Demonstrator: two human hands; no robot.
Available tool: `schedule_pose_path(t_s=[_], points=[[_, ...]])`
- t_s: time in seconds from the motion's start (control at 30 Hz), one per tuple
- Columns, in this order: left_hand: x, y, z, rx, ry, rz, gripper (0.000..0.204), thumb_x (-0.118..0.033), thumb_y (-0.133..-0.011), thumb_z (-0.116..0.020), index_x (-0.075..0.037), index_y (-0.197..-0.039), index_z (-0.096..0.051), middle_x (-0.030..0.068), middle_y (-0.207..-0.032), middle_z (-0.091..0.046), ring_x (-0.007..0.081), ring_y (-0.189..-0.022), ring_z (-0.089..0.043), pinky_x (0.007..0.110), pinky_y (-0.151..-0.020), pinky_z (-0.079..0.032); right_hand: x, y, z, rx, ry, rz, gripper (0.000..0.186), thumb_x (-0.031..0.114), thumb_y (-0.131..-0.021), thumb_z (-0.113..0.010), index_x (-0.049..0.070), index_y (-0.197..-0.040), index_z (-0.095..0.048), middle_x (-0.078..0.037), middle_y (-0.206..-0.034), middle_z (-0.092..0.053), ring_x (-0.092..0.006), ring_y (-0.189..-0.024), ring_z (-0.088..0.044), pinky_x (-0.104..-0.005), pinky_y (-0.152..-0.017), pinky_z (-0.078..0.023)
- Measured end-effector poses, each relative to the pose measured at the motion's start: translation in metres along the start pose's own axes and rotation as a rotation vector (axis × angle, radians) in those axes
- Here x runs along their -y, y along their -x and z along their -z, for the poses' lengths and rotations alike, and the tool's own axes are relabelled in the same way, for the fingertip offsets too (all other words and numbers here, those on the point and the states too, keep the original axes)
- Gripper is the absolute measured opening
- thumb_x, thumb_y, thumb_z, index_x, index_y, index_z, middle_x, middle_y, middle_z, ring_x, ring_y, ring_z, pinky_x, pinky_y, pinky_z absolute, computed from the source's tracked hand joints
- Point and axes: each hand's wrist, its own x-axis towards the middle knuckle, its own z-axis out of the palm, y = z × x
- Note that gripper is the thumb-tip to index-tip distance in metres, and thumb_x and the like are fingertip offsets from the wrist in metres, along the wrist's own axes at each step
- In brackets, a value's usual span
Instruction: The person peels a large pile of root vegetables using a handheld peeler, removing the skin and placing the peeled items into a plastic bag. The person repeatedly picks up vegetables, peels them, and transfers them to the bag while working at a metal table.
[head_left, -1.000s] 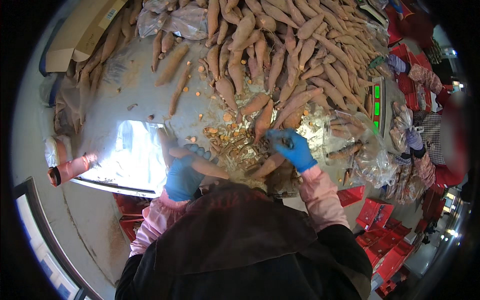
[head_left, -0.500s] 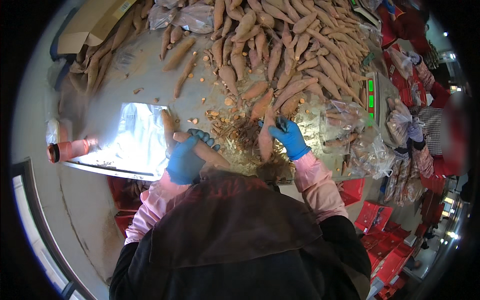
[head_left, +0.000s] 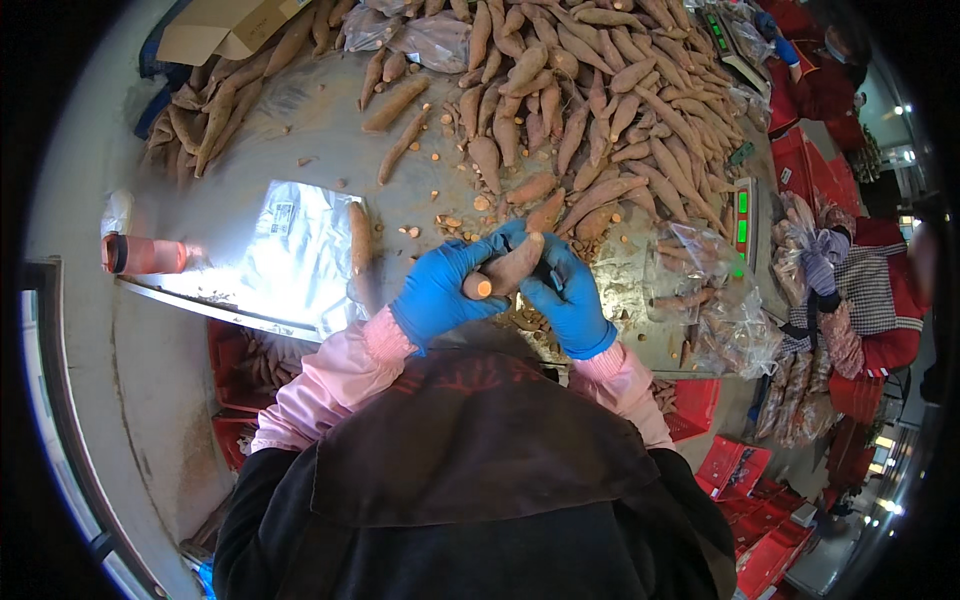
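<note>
The left hand (head_left: 440, 292), in a blue glove, has its grip wrapped around a brown sweet potato (head_left: 513, 265) over the near part of the tabletop (head_left: 330, 120), in the middle. The right hand (head_left: 575, 305), also in blue, has bent fingers at the right side of it, but I cannot tell if its grip is tight on it. A round orange cut end (head_left: 483, 288) shows by the left hand; I cannot tell if it is part of the same one. A big pile of sweet potatoes (head_left: 600, 80) lies on the far side. A shiny bag (head_left: 295, 250) is left, and clear bags (head_left: 735, 330) are right.
</note>
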Motion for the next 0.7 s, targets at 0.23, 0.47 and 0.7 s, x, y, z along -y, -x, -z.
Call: schedule_pose_path(t_s=[0.23, 0.47, 0.7], points=[[-0.001, 0.007, -0.001, -0.058, -0.228, -0.102, 0.056, -0.018, -0.064, -0.073, -0.01, -0.116, -0.056, 0.0108, -0.087, -0.062, 0.0276, -0.07, -0.057, 0.035, -0.065, -0.047, 0.03, -0.004, 0.005, 0.016, 0.951, 0.209, 0.043, 0.004, -0.068, -0.056, 0.012, -0.111, -0.055, -0.011, -0.1, -0.054, -0.0314, -0.076, -0.056, -0.0378, -0.064, -0.047], [-0.025, 0.013, 0.022, 0.088, -0.008, -0.21, 0.049, -0.013, -0.064, -0.071, -0.01, -0.111, -0.06, 0.012, -0.099, -0.062, 0.0286, -0.087, -0.059, 0.036, -0.078, -0.047, -0.051, -0.004, 0.08, -0.112, 0.787, -0.316, 0.019, 0.008, -0.077, -0.05, 0.004, -0.091, -0.062, -0.014, -0.077, -0.063, -0.0248, -0.065, -0.06, -0.0313, -0.06, -0.047], [-0.029, -0.001, 0.008, -0.035, -0.044, -0.4, 0.049, 0.0, -0.065, -0.064, -0.006, -0.113, -0.058, 0.011, -0.113, -0.057, 0.0269, -0.102, -0.054, 0.032, -0.087, -0.043, -0.011, -0.011, -0.019, -0.082, -0.892, -0.689, 0.041, 0.036, -0.087, -0.052, 0.004, -0.113, -0.048, -0.007, -0.095, -0.057, -0.0158, -0.079, -0.057, -0.0269, -0.064, -0.048]])
